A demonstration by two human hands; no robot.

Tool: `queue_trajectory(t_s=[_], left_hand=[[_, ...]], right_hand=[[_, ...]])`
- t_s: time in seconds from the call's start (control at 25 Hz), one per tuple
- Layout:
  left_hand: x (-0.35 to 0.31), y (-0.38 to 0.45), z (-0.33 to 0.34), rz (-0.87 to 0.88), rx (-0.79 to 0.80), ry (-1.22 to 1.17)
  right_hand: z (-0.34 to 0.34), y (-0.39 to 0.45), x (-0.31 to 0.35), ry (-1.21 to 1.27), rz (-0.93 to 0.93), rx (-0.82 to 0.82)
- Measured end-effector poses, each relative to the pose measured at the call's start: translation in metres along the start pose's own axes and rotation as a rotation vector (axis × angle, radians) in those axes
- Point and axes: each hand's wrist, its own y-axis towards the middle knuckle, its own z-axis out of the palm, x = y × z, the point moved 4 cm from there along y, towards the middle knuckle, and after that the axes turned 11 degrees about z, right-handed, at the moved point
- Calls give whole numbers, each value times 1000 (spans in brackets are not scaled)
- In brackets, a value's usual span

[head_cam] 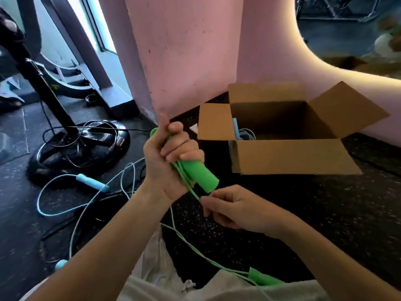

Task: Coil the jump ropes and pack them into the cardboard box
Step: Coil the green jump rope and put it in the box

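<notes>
My left hand (171, 157) grips a green foam handle (202, 175) with looped cord. My right hand (230, 206) pinches the thin cord (193, 192). Open cardboard box (288, 157) nearby holds a blue rope (243, 132).

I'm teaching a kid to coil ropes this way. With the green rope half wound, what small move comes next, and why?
Probably another loop: the right hand pinches the green cord just below the green handle gripped by the left hand, while slack cord runs to the second green handle on the lap.
</notes>
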Motion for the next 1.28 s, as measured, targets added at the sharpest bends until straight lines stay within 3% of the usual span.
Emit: queue_trajectory(t_s=[0.12, 0.24, 0.36, 0.52, 0.6, 0.68, 0.76, 0.88, 1.0, 1.12, 1.2, 1.28], left_hand=[[26, -20, 1, -521, 295, 144], [37, -33, -10, -737, 320, 311], [21, -23, -12, -572, 227, 235], [-9, -10, 0, -252, 91, -101], [-12, -17, -1, -331, 116, -212], [1, -30, -7, -579, 187, 13], [19, -44, -22, -832, 195, 526], [35, -46, -38, -997, 25, 1174], [40, -39, -48, -859, -125, 1423], [37, -29, -50, -380, -204, 1542], [32, -25, -52, -144, -322, 1377], [30, -21, -53, -109, -313, 1163]], right_hand=[[-20, 20, -10, -135, 3, -79], [-28, 24, -8, -213, -47, -102], [-29, 22, -14, -270, 3, -137], [-11, 20, -13, -349, -35, -169], [-9, 20, -8, -296, -56, -219], [-24, 19, -6, -251, -42, -320], [-39, 17, -9, -295, 7, -388], [-41, 17, -20, -182, 216, -359], [-32, 15, -16, 316, 367, -277], [-22, 10, 4, 534, 311, -212], [-7, 4, 18, 607, 191, -203], [-4, -1, 28, 566, 65, -283]])
